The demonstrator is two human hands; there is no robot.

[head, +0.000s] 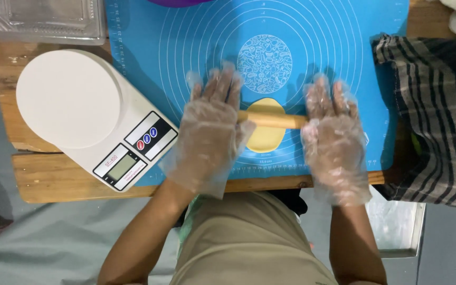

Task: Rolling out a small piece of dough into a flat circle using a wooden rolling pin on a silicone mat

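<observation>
A flat yellow piece of dough [266,138] lies on a blue silicone mat [339,47] with white ring markings. Across the dough rests a wooden rolling pin [273,120]. My left hand [209,126], in a clear plastic glove, presses flat on the pin's left end, fingers spread. My right hand [333,132], gloved the same way, lies flat over the pin's right end. Both ends of the pin are hidden under my palms.
A white kitchen scale [88,119] with a round platform stands left of the mat on the wooden table [69,182]. A dark striped cloth [434,111] lies at the right. A clear plastic container [43,18] sits at the top left corner.
</observation>
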